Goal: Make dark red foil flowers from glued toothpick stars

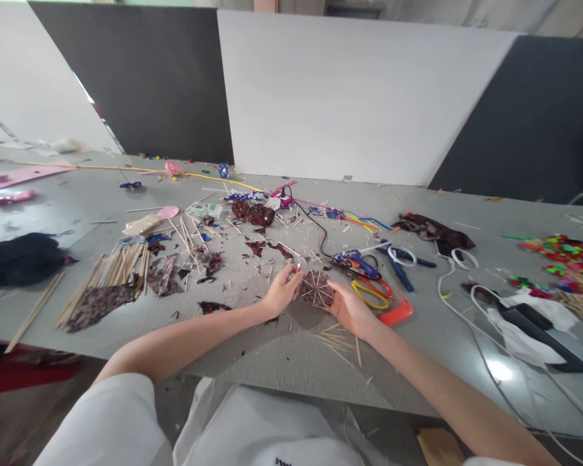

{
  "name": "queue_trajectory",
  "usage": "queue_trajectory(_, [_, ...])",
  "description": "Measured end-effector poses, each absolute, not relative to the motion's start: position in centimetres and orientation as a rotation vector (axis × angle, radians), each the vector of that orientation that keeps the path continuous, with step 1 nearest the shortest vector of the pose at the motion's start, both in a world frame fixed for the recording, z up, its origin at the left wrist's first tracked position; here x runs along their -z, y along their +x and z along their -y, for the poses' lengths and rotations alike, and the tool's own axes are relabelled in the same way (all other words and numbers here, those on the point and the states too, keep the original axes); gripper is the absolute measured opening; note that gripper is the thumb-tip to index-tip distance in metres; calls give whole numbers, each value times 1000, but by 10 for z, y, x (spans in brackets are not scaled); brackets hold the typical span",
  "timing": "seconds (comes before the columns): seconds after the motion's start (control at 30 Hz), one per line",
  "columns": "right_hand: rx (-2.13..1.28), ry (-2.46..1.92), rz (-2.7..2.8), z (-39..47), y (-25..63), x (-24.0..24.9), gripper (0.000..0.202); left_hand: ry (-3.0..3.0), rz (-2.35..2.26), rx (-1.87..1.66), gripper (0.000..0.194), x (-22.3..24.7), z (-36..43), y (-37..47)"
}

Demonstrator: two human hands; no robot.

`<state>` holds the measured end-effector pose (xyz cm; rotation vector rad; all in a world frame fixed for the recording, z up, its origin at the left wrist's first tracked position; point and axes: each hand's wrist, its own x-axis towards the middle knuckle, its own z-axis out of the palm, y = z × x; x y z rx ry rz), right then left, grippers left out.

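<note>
In the head view a small round piece of dark patterned fabric [311, 296] has thin wooden sticks laid across it like spokes. My right hand [352, 309] grips its right edge between thumb and fingers. At its left edge, my left hand [282, 291] is closed in a pinch. A tiny pale tip shows at those fingertips; what it belongs to is hidden. Several short sticks [337, 340] lie on the table below the right hand. Beyond that hand are yellow-handled scissors [369, 294] and a blue glue gun [357, 262].
The grey table [252, 349] carries fabric scraps and a bundle of sticks [121, 272] at left. Blue-handled pliers [398, 268], an orange piece [397, 313], white cable [447, 291] and colourful pieces [568, 259] lie rightward. A black-and-white partition [359, 97] stands behind.
</note>
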<state>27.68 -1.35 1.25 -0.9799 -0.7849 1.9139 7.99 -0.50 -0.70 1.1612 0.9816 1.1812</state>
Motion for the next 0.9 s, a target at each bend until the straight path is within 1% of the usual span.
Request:
queue_trajectory(0.2, [-1920, -966, 791, 14, 276, -15, 17, 1182, -989, -1159, 54, 7, 4, 79])
queue_trajectory(0.43, [-1860, -999, 784, 8, 281, -13, 15, 1102, -1022, -1181, 65, 2, 5, 78])
queue_trajectory(0.57, [-1818, -1013, 752, 4, 284, -10, 19, 1074, -966, -1241, 63, 1, 5, 78])
queue_trajectory(0.77, [-1752, -980, 748, 1, 285, -9, 21, 1185, -930, -1236, 59, 0, 10, 78])
queue_trajectory(0.9, [-1765, -988, 749, 2, 287, -7, 21, 1207, -945, -1331, 61, -3, 9, 76])
